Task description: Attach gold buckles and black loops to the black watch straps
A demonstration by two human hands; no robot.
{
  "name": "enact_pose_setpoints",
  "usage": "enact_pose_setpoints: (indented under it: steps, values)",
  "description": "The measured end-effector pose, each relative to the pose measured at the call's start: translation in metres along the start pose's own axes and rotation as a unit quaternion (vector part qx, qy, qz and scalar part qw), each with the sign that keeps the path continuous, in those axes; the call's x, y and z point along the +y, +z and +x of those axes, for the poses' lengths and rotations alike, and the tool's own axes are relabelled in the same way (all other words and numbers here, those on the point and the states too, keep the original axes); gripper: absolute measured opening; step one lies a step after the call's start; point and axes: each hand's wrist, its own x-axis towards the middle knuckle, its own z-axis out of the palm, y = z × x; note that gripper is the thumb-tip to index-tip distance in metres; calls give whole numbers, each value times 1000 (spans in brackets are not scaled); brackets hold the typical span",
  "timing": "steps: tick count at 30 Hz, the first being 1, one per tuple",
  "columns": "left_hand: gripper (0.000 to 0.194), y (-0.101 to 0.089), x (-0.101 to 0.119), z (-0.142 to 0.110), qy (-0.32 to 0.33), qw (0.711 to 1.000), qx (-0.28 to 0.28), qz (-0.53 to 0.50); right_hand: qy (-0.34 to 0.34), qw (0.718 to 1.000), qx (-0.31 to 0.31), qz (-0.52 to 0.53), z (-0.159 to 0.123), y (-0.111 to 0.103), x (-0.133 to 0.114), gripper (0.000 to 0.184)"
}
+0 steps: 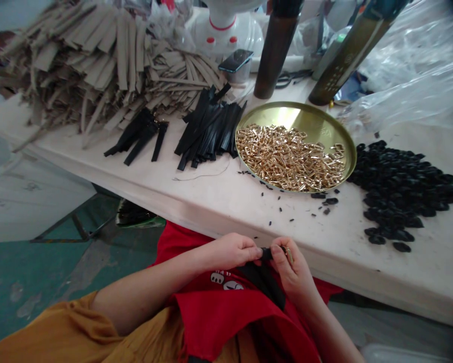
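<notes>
Just off the table's front edge, over a red apron, my left hand [238, 251] pinches one end of a short black strap [266, 254]. My right hand [287, 259] grips the strap's other end between thumb and fingers. A gold buckle [288, 255] shows at the right hand's fingers; how it joins the strap is hidden. Beyond my hands stands a round gold tray [296, 110] heaped with small gold buckles [286, 157]. To its left lies a pile of flat black straps [209, 128]. Several straps with gold pieces at their ends [141, 132] lie farther left.
A big heap of grey-beige strips [93, 55] covers the back left. Small black looped pieces [403, 181] are piled at right. Two dark bottles [277, 50], scissors [290, 78], a phone [236, 60] on a cup and clear plastic bags [418, 85] stand or lie behind the tray.
</notes>
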Motion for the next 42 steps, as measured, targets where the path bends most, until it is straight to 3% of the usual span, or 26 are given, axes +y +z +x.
enact_pose_setpoints:
  steps: [5, 10, 13, 16, 24, 31, 36, 42]
  values:
    - [27, 3, -3, -1, 40, 999, 16, 22, 7, 997, 73, -15, -3, 8, -3, 28]
    - [28, 14, -12, 1, 5, 997, 39, -65, 11, 991, 130, -43, -3, 19, -6, 30]
    - [26, 17, -13, 0, -21, 993, -6, -120, 19, 993, 112, -28, -2, 19, -6, 30]
    - [23, 12, -11, -5, -5, 991, -44, -124, 30, 996, 78, 2, 0, 16, -9, 30]
    - [25, 10, -14, 2, 6, 998, 35, -45, 51, 997, 58, 26, 1, 19, -7, 27]
    - [30, 6, -13, -6, -19, 990, -59, -128, 1, 1000, 3, -14, 0, 14, -4, 26]
    - [31, 7, -6, -10, 12, 995, -40, -95, -47, 997, -44, -33, -2, 6, -8, 24]
    - [31, 2, -1, -14, 28, 999, -18, -39, 5, 999, -23, 29, -5, 10, -15, 31]
